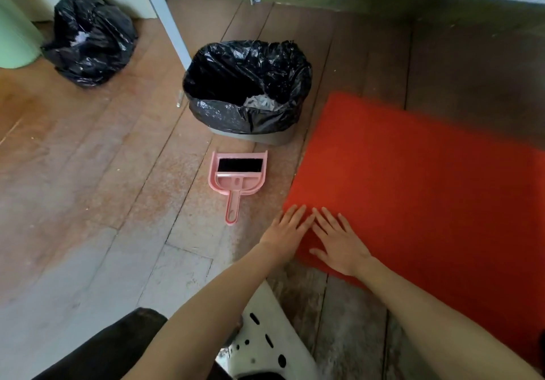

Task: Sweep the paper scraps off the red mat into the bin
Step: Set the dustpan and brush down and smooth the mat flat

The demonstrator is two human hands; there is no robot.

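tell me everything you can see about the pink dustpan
The dustpan looks like pink plastic, with a small brush with black bristles nested inside it. It lies flat on the wooden floor, open edge toward the bin, handle pointing back toward the person, just left of the red mat. Neither the left hand nor the right hand touches it.
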